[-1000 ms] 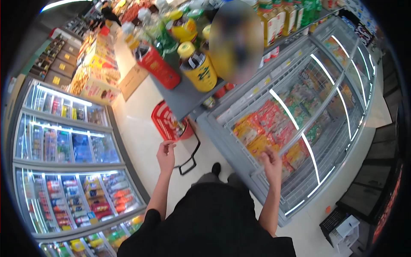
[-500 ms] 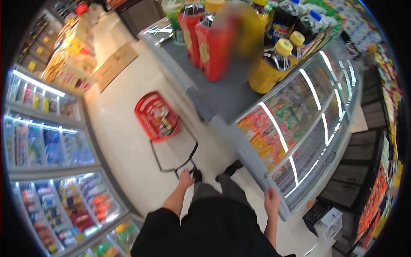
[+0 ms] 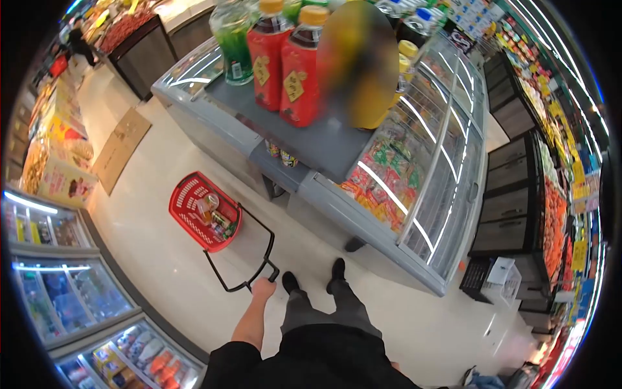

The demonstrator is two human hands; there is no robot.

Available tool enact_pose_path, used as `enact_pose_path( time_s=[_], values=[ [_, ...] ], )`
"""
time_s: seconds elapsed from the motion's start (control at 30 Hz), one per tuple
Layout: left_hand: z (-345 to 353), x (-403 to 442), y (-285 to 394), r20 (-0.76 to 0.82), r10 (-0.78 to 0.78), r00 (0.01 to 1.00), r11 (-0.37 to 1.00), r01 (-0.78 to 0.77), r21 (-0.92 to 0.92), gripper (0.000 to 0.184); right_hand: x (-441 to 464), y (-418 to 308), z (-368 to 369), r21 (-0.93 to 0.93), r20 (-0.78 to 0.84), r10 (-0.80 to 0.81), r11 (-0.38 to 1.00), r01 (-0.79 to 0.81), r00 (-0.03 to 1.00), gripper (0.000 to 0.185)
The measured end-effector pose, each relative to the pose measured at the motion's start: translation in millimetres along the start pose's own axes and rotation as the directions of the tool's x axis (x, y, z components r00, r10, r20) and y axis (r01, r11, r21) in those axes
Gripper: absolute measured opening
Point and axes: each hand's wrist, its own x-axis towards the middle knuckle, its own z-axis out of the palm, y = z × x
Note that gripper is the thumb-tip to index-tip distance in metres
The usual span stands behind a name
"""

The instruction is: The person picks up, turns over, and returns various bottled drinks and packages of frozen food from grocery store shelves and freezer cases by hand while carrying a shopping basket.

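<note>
My left hand point(image 3: 263, 288) is closed around the black handle point(image 3: 266, 260) of a red shopping basket point(image 3: 189, 232). The basket rests on the pale floor ahead and to my left, tilted in view. Inside it lie a few small packaged goods point(image 3: 220, 222), too small to name. My right hand does not show; only a sliver of skin appears beside the right side of my black shirt point(image 3: 324, 356).
Ahead and right stands a grey chest freezer point(image 3: 369, 253) with glass lids and bagged goods. Red-labelled bottles point(image 3: 300, 81) stand on its end. Lit fridges point(image 3: 74, 292) line the left. Flattened cardboard point(image 3: 121, 150) lies on the floor. Vegetable shelves point(image 3: 554, 227) run along the right.
My view has shifted, so basket and freezer sit further left in it. My left hand still grips the handle. My right hand, visible before beside the freezer, has dropped out of sight.
</note>
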Motion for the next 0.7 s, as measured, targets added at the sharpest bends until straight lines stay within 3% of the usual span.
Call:
enact_pose_path(
  time_s=[0.23,0.27,0.3,0.43,0.57,0.63,0.7],
  values=[
    [-23.0,-38.8,-41.9,-0.085,-0.021,0.996,0.987,0.034,0.155,0.036,23.6,39.7,46.7,0.102,-0.088,-0.150,0.982,0.159,0.985,0.034],
    [-25.2,-43.1,-42.3,-0.093,-0.004,0.996,0.983,0.021,0.181,0.036,28.8,41.6,50.9,0.431,-0.056,-0.320,0.847,0.312,0.946,0.033],
    [-26.2,-49.7,-39.7,-0.108,-0.005,0.994,0.987,0.022,0.156,0.036,55.6,50.0,54.5,0.324,-0.054,-0.189,0.926,0.196,0.981,0.030],
    [-15.3,-69.9,-22.3,-0.159,0.059,0.986,0.990,-0.037,0.133,0.038,93.2,63.1,49.7,0.621,-0.012,-0.203,0.766,0.167,0.979,0.026],
    [27.9,-82.0,-15.7,-0.149,0.096,0.984,0.992,-0.082,0.096,0.039,101.3,110.2,34.7,0.705,-0.009,-0.203,0.693,0.150,0.979,0.029],
    [53.4,-97.1,-8.6,-0.223,0.121,0.967,0.991,-0.106,0.076,0.037,108.3,151.1,33.0,0.729,0.031,-0.127,0.681,0.065,0.991,0.028],
    [77.4,-113.5,10.7,-0.176,0.110,0.978,0.994,-0.109,0.017,0.036,90.5,183.1,16.2,0.751,0.029,-0.061,0.660,0.019,0.998,0.031]
  ],
)
